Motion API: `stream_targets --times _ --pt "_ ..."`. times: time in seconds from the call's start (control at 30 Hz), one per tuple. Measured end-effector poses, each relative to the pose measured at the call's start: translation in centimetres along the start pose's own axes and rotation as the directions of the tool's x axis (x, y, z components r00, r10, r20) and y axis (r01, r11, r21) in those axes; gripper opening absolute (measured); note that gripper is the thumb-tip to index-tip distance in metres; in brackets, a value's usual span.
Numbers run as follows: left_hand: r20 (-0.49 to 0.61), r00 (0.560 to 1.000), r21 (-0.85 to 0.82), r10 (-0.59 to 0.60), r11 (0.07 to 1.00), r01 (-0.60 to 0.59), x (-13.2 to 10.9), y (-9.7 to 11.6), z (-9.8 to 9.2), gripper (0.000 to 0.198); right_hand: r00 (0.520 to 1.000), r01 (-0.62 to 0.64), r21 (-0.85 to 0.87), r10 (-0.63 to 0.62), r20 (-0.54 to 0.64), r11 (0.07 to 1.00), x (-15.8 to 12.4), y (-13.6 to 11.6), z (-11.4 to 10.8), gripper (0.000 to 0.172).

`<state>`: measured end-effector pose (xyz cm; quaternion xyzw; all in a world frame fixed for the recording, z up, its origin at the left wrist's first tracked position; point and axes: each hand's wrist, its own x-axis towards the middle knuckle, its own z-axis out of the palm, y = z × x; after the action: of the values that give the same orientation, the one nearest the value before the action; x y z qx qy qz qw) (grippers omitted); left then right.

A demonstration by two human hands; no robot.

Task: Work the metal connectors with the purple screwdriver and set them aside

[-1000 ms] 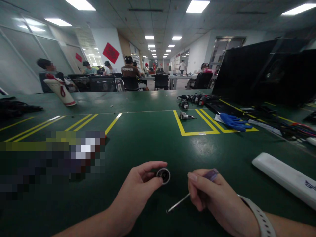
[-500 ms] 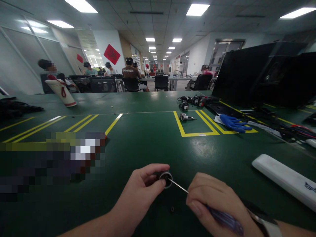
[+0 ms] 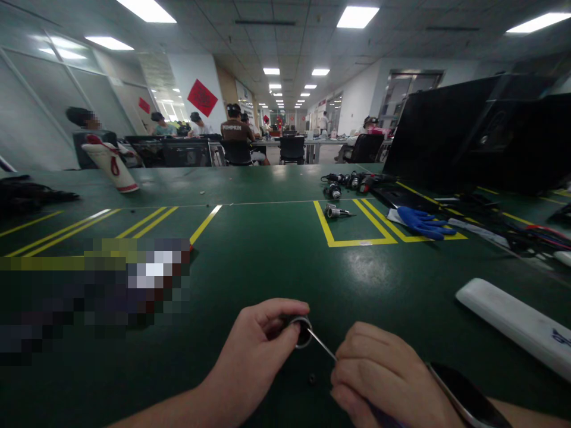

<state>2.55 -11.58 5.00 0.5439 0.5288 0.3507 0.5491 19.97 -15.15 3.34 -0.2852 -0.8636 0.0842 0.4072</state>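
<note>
Between thumb and fingers, my left hand (image 3: pixel 263 342) grips a small round metal part (image 3: pixel 305 340) with a dark hollow centre, its open end facing right. My right hand (image 3: pixel 379 371) is closed around the handle of a screwdriver (image 3: pixel 322 343); most of the handle is hidden by the palm. The thin steel shaft points up and left, and its tip reaches the opening of the round part. How deep the tip sits inside I cannot tell. On the green table (image 3: pixel 267 249), just below the part, lies a tiny dark ring-like piece (image 3: pixel 311 378).
A metal part with a pointed end (image 3: pixel 338 211) lies inside a yellow-taped box. Behind it are several dark metal pieces (image 3: pixel 352 180). To the right are a blue glove (image 3: pixel 422 223), a long white case (image 3: pixel 513 321) and a black monitor (image 3: pixel 455 131). A white cup (image 3: pixel 113 163) stands tilted at left.
My right hand has turned and shifted slightly down and left, so the screwdriver handle is now mostly covered and the watch face shows more. The round part has tilted slightly and moved a little lower.
</note>
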Motion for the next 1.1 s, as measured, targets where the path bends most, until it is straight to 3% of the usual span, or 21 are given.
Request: stream_targets --times 0.23,0.57,0.7,0.77,0.83,0.9,0.97,1.03,1.1 --pt "0.001 0.999 0.022 0.035 0.999 -0.035 0.1 -0.4 -0.1 0.021 0.997 0.062 -0.035 -0.061 0.037 0.997 0.1 -0.1 -0.4 0.02" --pt "-0.002 0.998 0.029 0.061 0.998 -0.061 0.1 -0.4 0.1 0.02 0.999 0.033 -0.053 -0.032 0.018 0.998 0.1 -0.1 0.0 0.021" --pt "-0.008 0.999 0.023 0.051 0.998 -0.051 0.5 -0.5 -0.1 0.019 0.999 0.036 0.033 -0.037 0.022 0.999 0.2 -0.3 -0.6 0.023" --pt "-0.029 0.999 0.016 0.032 0.999 -0.032 0.7 -0.5 -0.3 0.018 0.999 -0.037 0.157 0.033 0.024 0.987 0.3 -0.3 -1.1 0.031" --pt "-0.041 0.999 0.006 -0.001 1.0 0.001 0.9 -0.4 -0.4 0.022 0.975 -0.222 0.25 0.21 0.072 0.942 0.3 -0.2 -1.4 0.039" --pt "-0.045 0.998 -0.005 -0.041 0.999 0.041 0.9 -0.4 -0.5 0.028 0.898 -0.439 0.259 0.408 0.167 0.86 0.3 0.0 -1.3 0.043" --pt "-0.048 0.997 -0.015 -0.061 0.998 0.06 0.9 -0.4 -0.5 0.031 0.814 -0.578 0.244 0.528 0.242 0.779 0.1 0.3 -1.0 0.043" --pt "-0.053 0.996 -0.027 -0.068 0.997 0.066 0.9 -0.4 -0.5 0.031 0.766 -0.639 0.251 0.574 0.288 0.727 0.0 0.5 -0.7 0.043" --pt "-0.042 0.996 -0.041 -0.074 0.997 0.072 0.9 -0.5 -0.5 0.031 0.753 -0.655 0.256 0.585 0.301 0.711 -0.1 0.6 -0.4 0.042"
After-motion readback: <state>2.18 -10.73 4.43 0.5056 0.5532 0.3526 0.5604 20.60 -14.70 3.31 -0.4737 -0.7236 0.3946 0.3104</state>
